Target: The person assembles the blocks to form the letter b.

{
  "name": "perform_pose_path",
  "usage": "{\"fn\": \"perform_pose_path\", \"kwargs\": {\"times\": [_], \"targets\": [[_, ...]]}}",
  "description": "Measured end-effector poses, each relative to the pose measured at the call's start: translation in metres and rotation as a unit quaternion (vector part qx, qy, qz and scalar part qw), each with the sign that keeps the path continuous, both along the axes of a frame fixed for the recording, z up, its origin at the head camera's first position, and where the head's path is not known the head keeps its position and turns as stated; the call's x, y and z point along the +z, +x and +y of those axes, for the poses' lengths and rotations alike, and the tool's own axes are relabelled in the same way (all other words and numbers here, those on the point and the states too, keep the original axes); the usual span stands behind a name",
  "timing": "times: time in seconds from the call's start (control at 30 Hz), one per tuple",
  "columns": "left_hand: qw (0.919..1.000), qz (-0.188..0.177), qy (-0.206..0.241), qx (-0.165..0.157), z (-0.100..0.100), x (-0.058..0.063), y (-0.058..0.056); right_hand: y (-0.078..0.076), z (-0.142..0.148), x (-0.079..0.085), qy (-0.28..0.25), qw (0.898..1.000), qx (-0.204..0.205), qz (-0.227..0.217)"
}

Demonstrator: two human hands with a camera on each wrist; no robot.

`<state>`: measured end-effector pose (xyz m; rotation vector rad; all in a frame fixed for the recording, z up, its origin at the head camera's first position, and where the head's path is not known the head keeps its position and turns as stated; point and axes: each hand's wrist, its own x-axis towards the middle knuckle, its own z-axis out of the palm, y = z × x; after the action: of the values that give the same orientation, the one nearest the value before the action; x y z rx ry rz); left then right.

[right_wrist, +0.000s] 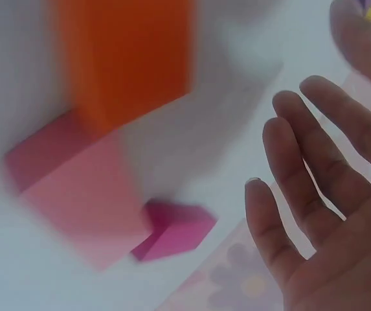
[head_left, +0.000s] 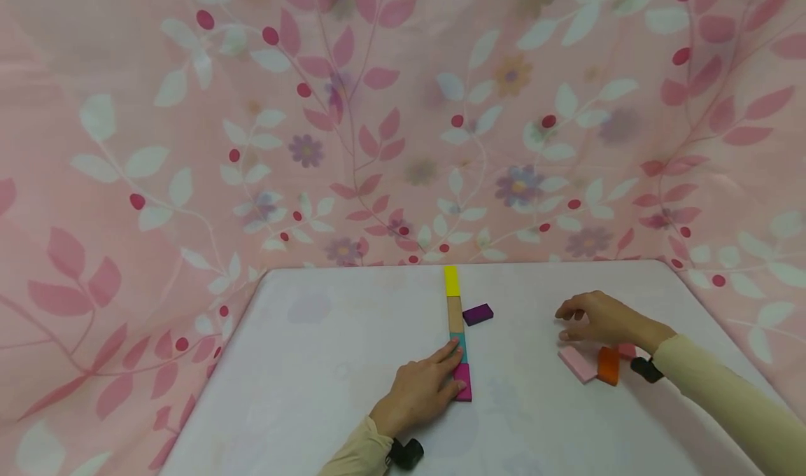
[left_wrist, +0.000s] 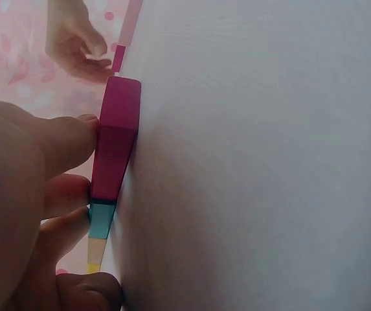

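My left hand rests on a straight row of blocks, its fingers extended. Its fingertips press on the teal block, and its thumb touches the magenta block at the row's near end. Beyond the teal block lie a tan block and a yellow block. My right hand hovers at the right with relaxed fingers, holding nothing. Nearest to it are a light pink block, an orange block and a coral-pink block, partly hidden by the wrist.
A dark purple block lies at an angle just right of the tan one. In the right wrist view a further magenta block shows. The white table ends at a pink floral cloth hanging behind.
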<state>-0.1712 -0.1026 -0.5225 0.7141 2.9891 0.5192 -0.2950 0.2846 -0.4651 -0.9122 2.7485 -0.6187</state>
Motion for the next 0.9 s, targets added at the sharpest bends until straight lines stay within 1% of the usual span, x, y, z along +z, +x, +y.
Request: {"fn": "perform_pose_path", "kwargs": {"times": [0.17, 0.3, 0.43, 0.6, 0.7, 0.9], "targets": [[1.0, 0.009, 0.001, 0.0, 0.0, 0.0, 0.0, 0.015, 0.018, 0.003, 0.023, 0.999, -0.007, -0.029], [1.0, 0.008, 0.001, 0.0, 0.0, -0.001, 0.0, 0.026, 0.027, 0.001, 0.034, 0.999, 0.007, -0.039], [1.0, 0.005, 0.001, 0.003, 0.0, -0.001, 0.0, 0.035, 0.031, -0.001, 0.032, 0.999, 0.016, -0.034], [1.0, 0.0, 0.004, 0.003, 0.0, -0.001, 0.001, 0.045, 0.034, -0.006, 0.039, 0.999, 0.023, -0.014], [1.0, 0.002, 0.006, 0.002, 0.0, -0.002, 0.001, 0.048, 0.037, -0.008, 0.048, 0.999, 0.024, -0.005], [1.0, 0.0, 0.008, 0.0, 0.0, -0.001, 0.0, 0.048, 0.04, -0.01, 0.04, 0.999, 0.023, -0.015]]}}
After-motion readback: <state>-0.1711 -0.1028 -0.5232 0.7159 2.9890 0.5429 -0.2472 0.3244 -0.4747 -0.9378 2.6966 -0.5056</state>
